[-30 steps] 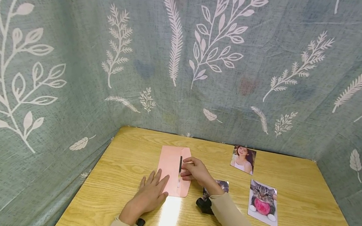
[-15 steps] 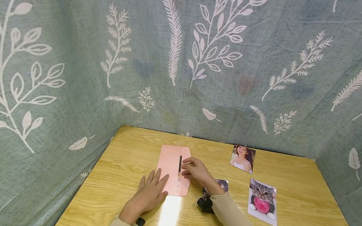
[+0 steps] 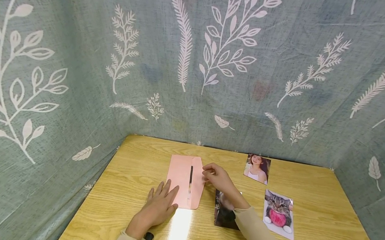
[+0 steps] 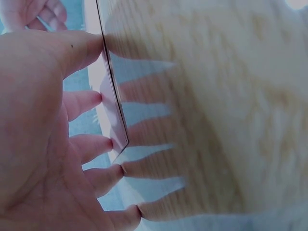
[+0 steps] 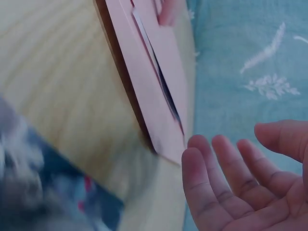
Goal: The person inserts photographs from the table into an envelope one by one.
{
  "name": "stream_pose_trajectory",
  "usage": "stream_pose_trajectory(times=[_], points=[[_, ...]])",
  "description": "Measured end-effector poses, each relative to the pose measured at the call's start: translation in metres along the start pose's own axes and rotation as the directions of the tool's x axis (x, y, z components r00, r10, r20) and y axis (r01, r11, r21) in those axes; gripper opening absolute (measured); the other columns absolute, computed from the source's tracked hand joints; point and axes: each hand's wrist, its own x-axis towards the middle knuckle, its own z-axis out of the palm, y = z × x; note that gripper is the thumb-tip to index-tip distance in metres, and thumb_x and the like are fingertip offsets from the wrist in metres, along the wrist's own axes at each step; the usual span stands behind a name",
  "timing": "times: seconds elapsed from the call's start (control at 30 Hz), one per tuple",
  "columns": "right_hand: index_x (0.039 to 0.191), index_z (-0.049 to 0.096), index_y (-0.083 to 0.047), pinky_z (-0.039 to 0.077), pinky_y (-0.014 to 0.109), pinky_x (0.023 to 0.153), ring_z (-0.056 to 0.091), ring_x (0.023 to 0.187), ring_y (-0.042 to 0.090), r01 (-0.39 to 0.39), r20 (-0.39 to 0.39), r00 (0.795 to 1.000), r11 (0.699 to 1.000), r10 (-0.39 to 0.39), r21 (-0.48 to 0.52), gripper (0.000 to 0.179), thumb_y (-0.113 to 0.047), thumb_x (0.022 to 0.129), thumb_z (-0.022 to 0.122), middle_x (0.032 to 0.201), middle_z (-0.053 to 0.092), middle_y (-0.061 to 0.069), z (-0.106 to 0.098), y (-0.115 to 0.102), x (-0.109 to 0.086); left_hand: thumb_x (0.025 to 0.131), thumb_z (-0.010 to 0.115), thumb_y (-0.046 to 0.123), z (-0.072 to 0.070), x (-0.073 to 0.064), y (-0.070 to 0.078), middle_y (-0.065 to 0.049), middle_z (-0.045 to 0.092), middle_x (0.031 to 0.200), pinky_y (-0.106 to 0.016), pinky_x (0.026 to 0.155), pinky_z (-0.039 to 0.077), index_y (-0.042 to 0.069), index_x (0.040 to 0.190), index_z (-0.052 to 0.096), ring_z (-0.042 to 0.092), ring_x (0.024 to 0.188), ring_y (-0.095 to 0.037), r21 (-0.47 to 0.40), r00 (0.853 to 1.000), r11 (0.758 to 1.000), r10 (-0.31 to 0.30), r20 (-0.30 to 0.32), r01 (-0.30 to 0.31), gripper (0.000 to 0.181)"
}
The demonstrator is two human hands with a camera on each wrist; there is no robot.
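A pink envelope (image 3: 180, 167) lies on the wooden table, its flap (image 3: 197, 184) opened out to the right. A narrow strip of a photo (image 3: 191, 175) sticks out of the envelope's mouth; the rest is hidden inside. With fingers spread, my left hand (image 3: 158, 206) rests partly on the envelope's lower left and partly on the table. My right hand (image 3: 218, 176) is by the flap's right edge, fingers loosely bent. In the right wrist view, the right hand (image 5: 250, 187) holds nothing and its fingertips appear apart from the envelope (image 5: 139, 82).
Under my right forearm lies a dark photo (image 3: 221, 216), partly covered. Farther right are a portrait photo (image 3: 257, 168) and a cat photo (image 3: 278, 214). A patterned grey-green cloth (image 3: 186, 109) hangs behind and beside the table (image 3: 139, 157).
My right hand has let go of the photo strip and moved right, to the flap's outer edge. More of the dark photo beneath that arm shows. The left hand stays in place.
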Motion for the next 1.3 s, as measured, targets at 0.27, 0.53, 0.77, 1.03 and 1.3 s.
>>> stream_pose_trajectory(times=[0.27,0.53,0.77,1.03,1.3], points=[[0.124,0.061,0.003,0.055,0.052,0.082,0.065,0.095,0.04,0.031,-0.111,0.993,0.997,-0.038,-0.067,0.028,-0.013,0.101,0.061,0.107,0.066,0.016,-0.031,-0.007,-0.007,0.102,0.057,0.036,-0.002,0.0,0.002,-0.027,0.018,0.161,-0.077,0.106,0.014,0.01,0.155,0.036,0.014,0.146,-0.05,-0.003,1.0,1.0,-0.001,-0.002,0.001,0.063],[0.123,0.065,-0.004,0.055,0.041,0.08,0.067,0.098,0.029,0.044,-0.221,0.971,0.976,-0.092,-0.215,0.026,-0.016,0.101,0.063,0.109,0.068,0.01,-0.071,-0.001,-0.013,0.102,0.057,0.036,-0.002,-0.001,0.002,-0.027,0.018,0.161,-0.077,0.106,0.013,0.01,0.155,0.036,0.013,0.146,-0.05,-0.019,1.0,1.0,-0.01,0.007,0.01,0.063],[0.126,0.063,-0.001,0.05,0.051,0.091,0.062,0.109,0.036,0.074,-0.28,0.946,0.948,-0.165,-0.31,0.03,-0.018,0.102,0.062,0.118,0.066,0.017,-0.107,0.009,-0.02,0.102,0.057,0.035,-0.002,-0.002,0.003,-0.027,0.018,0.161,-0.077,0.106,0.013,0.01,0.155,0.037,0.013,0.146,-0.05,-0.027,1.0,1.0,-0.01,0.004,0.01,0.062],[0.13,0.058,0.001,0.049,0.05,0.091,0.057,0.114,0.038,-0.036,-0.343,0.936,0.948,-0.079,-0.316,0.036,-0.024,0.104,0.058,0.127,0.06,0.021,-0.146,0.021,-0.025,0.102,0.057,0.035,-0.002,-0.001,0.003,-0.027,0.018,0.161,-0.077,0.106,0.012,0.01,0.155,0.036,0.012,0.147,-0.049,-0.035,1.0,0.999,-0.013,0.008,0.013,0.062],[0.132,0.055,0.007,0.051,0.05,0.088,0.059,0.112,0.042,-0.115,-0.439,0.897,0.936,-0.045,-0.332,0.039,-0.019,0.102,0.059,0.125,0.06,0.028,-0.179,0.038,-0.027,0.102,0.057,0.035,-0.002,-0.001,0.003,-0.027,0.018,0.161,-0.077,0.106,0.013,0.01,0.155,0.036,0.013,0.146,-0.05,-0.024,1.0,1.0,-0.007,0.005,0.007,0.062]])
